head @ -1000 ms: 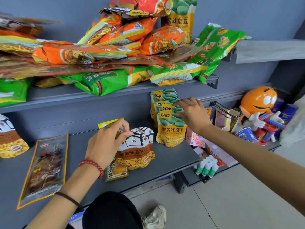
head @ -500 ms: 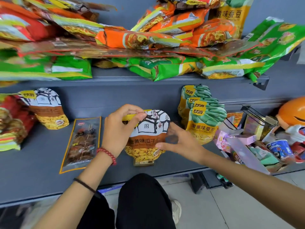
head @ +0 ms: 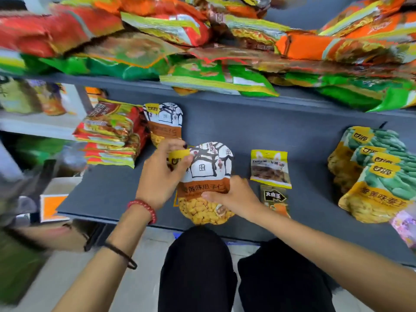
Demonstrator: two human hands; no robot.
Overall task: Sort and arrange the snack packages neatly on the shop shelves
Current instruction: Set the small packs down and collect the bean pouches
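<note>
Two hands are closed on one seed packet [head: 209, 167], which is held at the near edge of the lower shelf [head: 108, 188]. Its top left corner is pinched by the fingers [head: 173, 144] of the left hand [head: 161, 176]; its lower right side is gripped by the right hand [head: 234, 197].

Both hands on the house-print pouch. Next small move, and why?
Probably shift the house-print pouch left and back, next to the matching pouch standing at the back of the shelf. The left hand pinches its top corner and the right hand grips its lower part, so it is ready to carry.
</note>
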